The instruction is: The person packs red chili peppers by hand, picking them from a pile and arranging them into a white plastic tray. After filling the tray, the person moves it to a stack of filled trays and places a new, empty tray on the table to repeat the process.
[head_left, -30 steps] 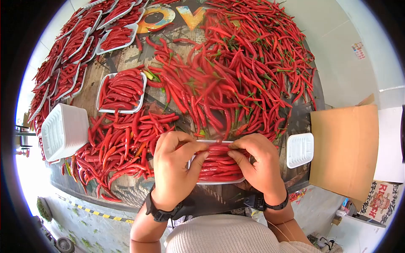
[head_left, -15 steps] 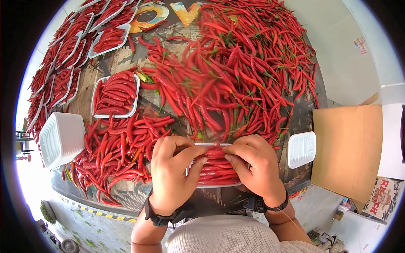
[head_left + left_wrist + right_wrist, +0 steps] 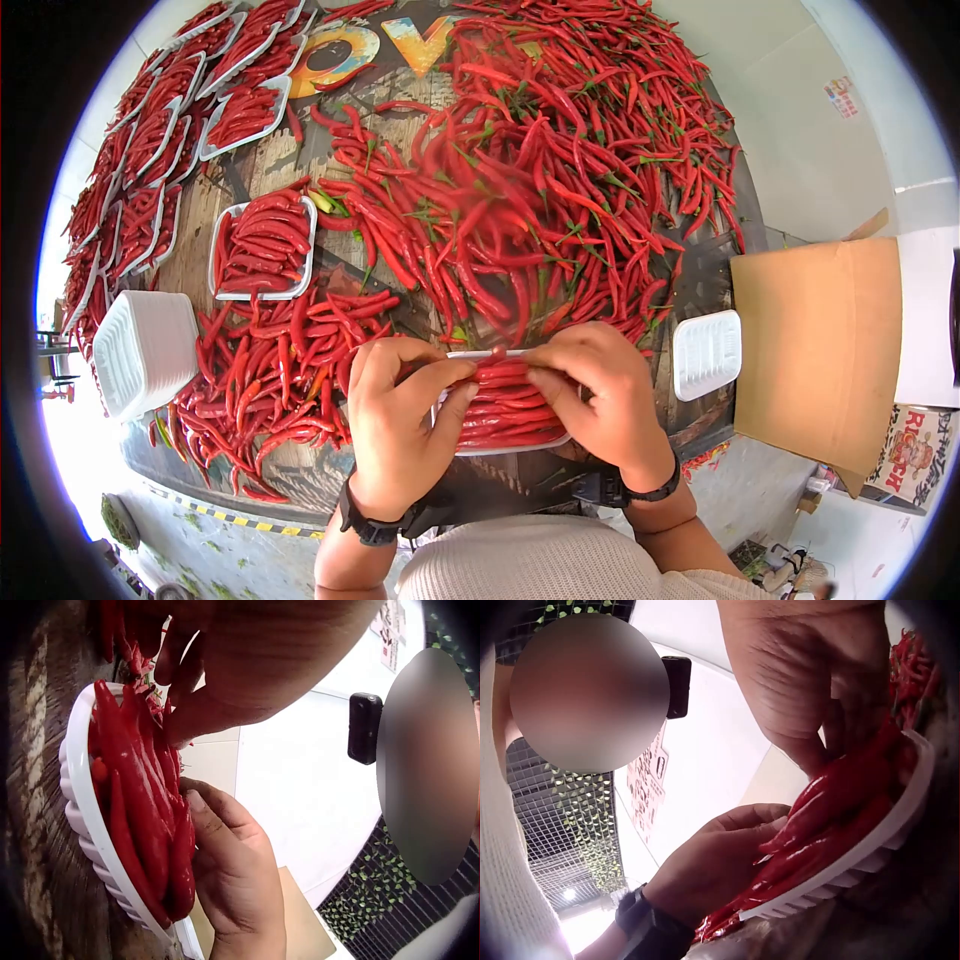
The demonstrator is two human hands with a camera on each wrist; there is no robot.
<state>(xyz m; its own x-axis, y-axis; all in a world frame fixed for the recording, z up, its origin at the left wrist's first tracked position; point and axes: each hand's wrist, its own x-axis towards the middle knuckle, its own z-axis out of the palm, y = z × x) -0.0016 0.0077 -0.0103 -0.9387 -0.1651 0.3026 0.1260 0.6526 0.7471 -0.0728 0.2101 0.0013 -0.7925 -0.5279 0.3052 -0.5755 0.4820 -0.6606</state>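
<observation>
In front of the body, a white ribbed foam tray holds red chili peppers laid side by side, heaped above the rim in the left wrist view. My left hand is at the tray's left end, thumb and forefinger pinching the end of a chili pepper along the far side. From the right end, my right hand pinches that row's other end between thumb and forefinger. The right wrist view shows both sets of fingertips against the peppers, with the palm covering part of them.
A filled tray stands to the left, near a stack of white trays and loose peppers. More filled trays line the far left. A large chili heap spreads beyond. Rightward lie a bare tray and a cardboard box.
Both hands keep their pinch on the chili at the tray's far side, fingers shifting only slightly. The head view has moved a little, so the tray and hands appear slightly lower.
</observation>
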